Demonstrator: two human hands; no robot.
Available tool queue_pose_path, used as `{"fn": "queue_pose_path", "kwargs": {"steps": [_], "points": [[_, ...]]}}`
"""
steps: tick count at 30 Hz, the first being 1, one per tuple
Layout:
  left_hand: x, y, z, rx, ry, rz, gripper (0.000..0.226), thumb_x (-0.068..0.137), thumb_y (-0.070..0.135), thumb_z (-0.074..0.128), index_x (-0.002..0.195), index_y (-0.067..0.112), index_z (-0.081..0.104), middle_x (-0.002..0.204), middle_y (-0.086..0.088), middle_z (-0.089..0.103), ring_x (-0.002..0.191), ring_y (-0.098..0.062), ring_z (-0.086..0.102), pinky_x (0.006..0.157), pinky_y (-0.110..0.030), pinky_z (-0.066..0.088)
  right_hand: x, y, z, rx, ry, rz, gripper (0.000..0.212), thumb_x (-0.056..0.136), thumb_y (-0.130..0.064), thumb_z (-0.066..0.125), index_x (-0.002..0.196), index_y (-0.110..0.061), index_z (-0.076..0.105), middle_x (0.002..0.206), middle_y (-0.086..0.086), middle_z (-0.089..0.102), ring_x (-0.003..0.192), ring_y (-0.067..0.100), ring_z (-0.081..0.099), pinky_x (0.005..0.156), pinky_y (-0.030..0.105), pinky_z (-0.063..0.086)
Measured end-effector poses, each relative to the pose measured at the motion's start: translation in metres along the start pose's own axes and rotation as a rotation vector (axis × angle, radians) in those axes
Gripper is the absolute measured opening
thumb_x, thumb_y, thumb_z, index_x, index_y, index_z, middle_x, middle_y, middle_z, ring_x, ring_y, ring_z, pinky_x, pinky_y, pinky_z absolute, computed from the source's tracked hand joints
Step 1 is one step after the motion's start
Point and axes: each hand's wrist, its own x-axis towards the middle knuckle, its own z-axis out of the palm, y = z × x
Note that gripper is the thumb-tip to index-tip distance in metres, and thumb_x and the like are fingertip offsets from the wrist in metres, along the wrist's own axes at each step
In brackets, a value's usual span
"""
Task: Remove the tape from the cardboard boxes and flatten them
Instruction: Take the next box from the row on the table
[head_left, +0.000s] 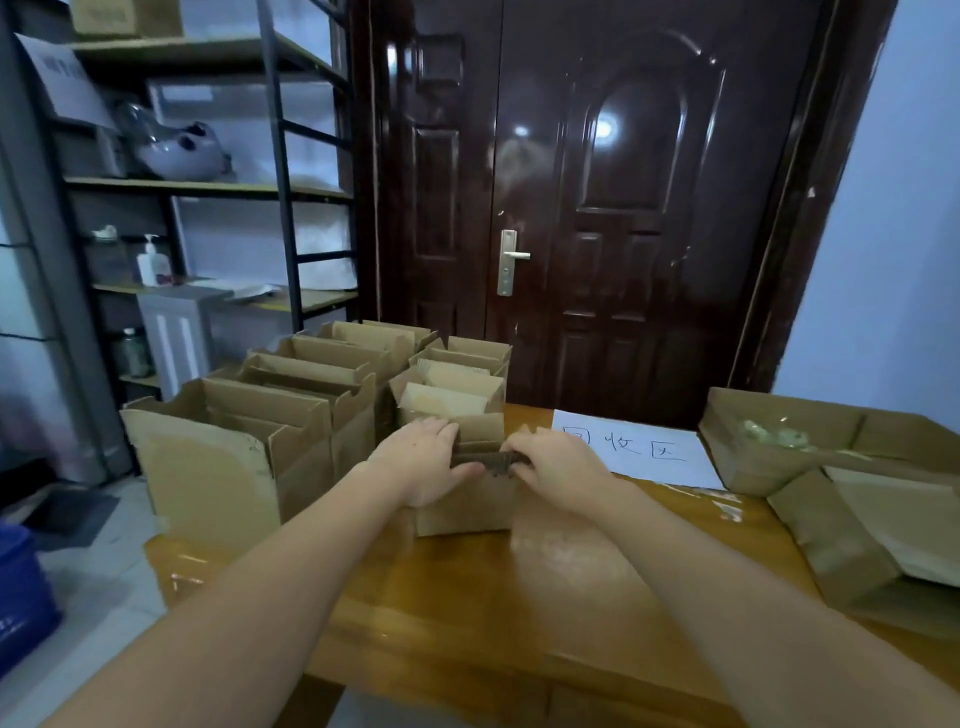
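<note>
A small open cardboard box (467, 512) stands near the middle of the wooden table (493, 597). My left hand (423, 462) grips its left top edge, fingers curled over the rim. My right hand (556, 465) grips the right top edge the same way. Between the hands the dark opening of the box shows. Behind it stand more small open boxes (457, 384). To the left, several larger open cardboard boxes (249, 447) fill the table's left side.
A white paper sheet (639, 447) with handwritten characters lies at the right rear. Flattened cardboard (852, 525) is piled at the table's right edge. A dark door (597, 208) is behind, a metal shelf (208, 187) at left, a blue bin (21, 597) on the floor.
</note>
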Motion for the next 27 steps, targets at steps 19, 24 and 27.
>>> {"fn": "queue_pose_path", "kwargs": {"steps": [19,24,27], "points": [[0.060,0.160,0.033,-0.128,-0.208,0.310,0.096,0.097,0.079,0.032,0.167,0.018,0.008,0.175,-0.005,-0.003,0.161,-0.024,-0.004,0.129,-0.051,0.010,-0.119,0.116,-0.074,0.079,-0.147,0.296,0.050,0.102,-0.052,0.048,0.145,-0.026,0.054,0.128,-0.001,0.067,0.119,0.019,0.057,0.103,0.039,0.047],[0.074,0.144,0.052,-0.130,-0.212,0.346,0.121,0.081,0.098,0.027,0.167,0.016,0.000,0.175,-0.002,-0.007,0.160,-0.018,-0.011,0.128,-0.045,-0.002,-0.106,0.121,-0.049,0.098,-0.361,0.373,0.088,0.099,-0.064,0.046,0.164,-0.020,0.007,0.171,0.001,0.008,0.155,0.024,0.013,0.124,0.044,0.019],[0.074,0.142,0.068,-0.349,-0.221,0.316,0.123,0.079,0.097,0.042,0.167,0.022,0.000,0.174,0.011,-0.006,0.159,-0.013,-0.001,0.125,-0.038,0.017,-0.107,0.129,-0.033,0.321,-0.351,0.444,0.090,0.099,-0.062,0.049,0.164,-0.020,0.004,0.171,-0.004,-0.001,0.155,0.021,0.015,0.124,0.038,0.019]]}}
